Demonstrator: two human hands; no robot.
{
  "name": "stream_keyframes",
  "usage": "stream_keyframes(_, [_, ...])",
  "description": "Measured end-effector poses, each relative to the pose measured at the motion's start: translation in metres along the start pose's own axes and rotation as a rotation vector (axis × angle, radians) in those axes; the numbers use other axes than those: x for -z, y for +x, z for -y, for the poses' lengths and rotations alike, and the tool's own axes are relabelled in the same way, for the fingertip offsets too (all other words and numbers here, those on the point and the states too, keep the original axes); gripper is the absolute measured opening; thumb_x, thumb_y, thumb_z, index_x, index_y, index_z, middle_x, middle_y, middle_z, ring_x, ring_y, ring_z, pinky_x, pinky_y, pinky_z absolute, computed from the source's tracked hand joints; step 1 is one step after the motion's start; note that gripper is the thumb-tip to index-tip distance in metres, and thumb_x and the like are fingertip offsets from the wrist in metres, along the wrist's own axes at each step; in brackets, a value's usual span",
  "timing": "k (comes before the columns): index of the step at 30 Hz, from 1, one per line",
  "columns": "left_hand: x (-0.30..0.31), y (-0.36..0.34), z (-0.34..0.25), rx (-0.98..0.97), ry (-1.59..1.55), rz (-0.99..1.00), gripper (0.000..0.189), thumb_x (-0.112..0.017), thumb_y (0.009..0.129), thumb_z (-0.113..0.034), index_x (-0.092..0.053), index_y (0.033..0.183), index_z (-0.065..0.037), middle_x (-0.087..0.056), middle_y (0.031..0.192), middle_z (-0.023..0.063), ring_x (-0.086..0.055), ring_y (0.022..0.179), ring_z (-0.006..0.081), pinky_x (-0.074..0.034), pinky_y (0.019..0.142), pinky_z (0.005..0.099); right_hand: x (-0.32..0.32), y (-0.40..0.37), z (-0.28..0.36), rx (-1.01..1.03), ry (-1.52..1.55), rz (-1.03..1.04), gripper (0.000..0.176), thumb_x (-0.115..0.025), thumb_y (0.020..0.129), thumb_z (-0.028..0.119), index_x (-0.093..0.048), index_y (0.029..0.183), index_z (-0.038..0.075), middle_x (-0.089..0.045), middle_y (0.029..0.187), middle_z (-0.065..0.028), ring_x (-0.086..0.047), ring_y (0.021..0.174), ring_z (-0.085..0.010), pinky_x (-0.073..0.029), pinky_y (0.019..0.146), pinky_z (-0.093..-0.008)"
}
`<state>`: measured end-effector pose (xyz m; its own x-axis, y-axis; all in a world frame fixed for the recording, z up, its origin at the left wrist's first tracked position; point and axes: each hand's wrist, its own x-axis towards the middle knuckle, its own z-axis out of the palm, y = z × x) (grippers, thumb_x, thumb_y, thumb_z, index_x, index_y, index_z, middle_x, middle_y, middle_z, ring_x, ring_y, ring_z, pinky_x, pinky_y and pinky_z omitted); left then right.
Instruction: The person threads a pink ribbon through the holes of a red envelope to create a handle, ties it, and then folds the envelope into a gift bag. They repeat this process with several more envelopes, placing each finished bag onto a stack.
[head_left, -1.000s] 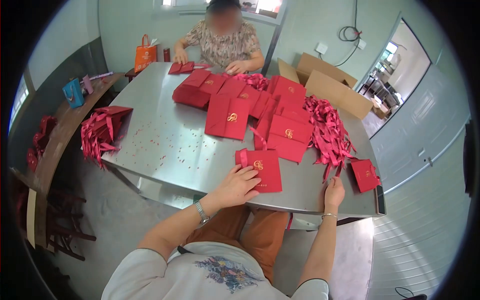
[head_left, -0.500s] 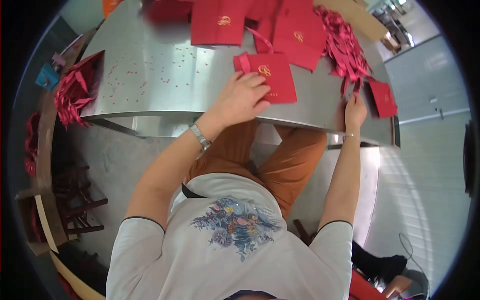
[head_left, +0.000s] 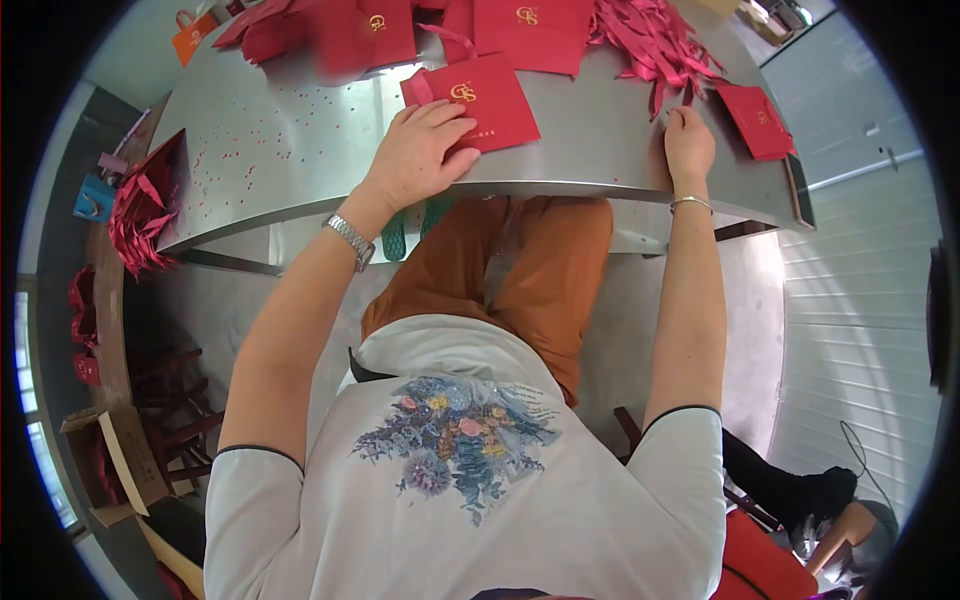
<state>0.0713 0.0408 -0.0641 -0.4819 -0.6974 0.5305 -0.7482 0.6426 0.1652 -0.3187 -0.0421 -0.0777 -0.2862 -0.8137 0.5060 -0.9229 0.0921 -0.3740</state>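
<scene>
A red bag (head_left: 505,103) with a gold emblem lies flat near the table's front edge. My left hand (head_left: 425,147) rests on its left part, fingers spread over the bag and beside its pink ribbon (head_left: 421,88). Farther right, my right hand (head_left: 688,140) is closed at the lower end of a heap of red ribbons (head_left: 660,45); its fingertips meet around a dark ribbon end. Just right of that hand lies a small red bag (head_left: 755,122).
More red bags (head_left: 532,35) lie along the far side of the metal table (head_left: 330,180). Ribboned bags (head_left: 145,210) stand at the left edge. Small red bits dot the table's left part. An open cardboard box (head_left: 130,460) sits lower left.
The whole view has shifted, so the table items appear higher and farther left. My left hand still lies on the bag, and my right hand is still at the ribbons.
</scene>
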Motion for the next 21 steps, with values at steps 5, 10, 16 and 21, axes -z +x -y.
stream_keyframes(5, [0.000,0.001,0.000,0.007,0.045,0.042,0.038,-0.064,0.085,-0.032,-0.065,0.113,-0.008,-0.061,0.123,0.0116,-0.053,0.120,0.0300,-0.038,0.102,0.0429,0.001,0.001,0.002,-0.026,0.077,0.047,0.028,-0.051,0.091,0.033,-0.069,0.103,0.016,-0.069,0.098,-0.0151,-0.065,0.093,-0.0375,-0.051,0.082,-0.0462])
stream_keyframes(10, [0.002,0.001,-0.002,0.044,0.060,0.092,0.039,-0.064,0.086,-0.030,-0.064,0.117,-0.006,-0.059,0.127,0.0132,-0.052,0.121,0.0313,-0.038,0.103,0.0418,0.003,-0.001,0.003,-0.034,0.058,0.067,0.029,-0.050,0.091,0.034,-0.069,0.103,0.016,-0.069,0.099,-0.0152,-0.065,0.094,-0.0373,-0.051,0.082,-0.0461])
stream_keyframes(16, [0.003,0.003,-0.002,0.075,0.021,0.095,0.039,-0.065,0.085,-0.030,-0.064,0.117,-0.006,-0.059,0.128,0.0141,-0.053,0.121,0.0307,-0.038,0.103,0.0412,0.010,-0.002,0.006,-0.058,0.090,0.086,0.029,-0.049,0.091,0.033,-0.069,0.103,0.016,-0.069,0.099,-0.0158,-0.064,0.094,-0.0382,-0.051,0.082,-0.0475])
stream_keyframes(21, [-0.001,0.002,0.001,0.093,0.025,0.054,0.039,-0.066,0.084,-0.031,-0.066,0.114,-0.006,-0.061,0.124,0.0135,-0.054,0.119,0.0311,-0.040,0.102,0.0422,0.012,-0.005,0.008,-0.086,0.128,0.092,0.028,-0.049,0.091,0.033,-0.069,0.103,0.017,-0.069,0.098,-0.0150,-0.064,0.094,-0.0377,-0.051,0.082,-0.0474])
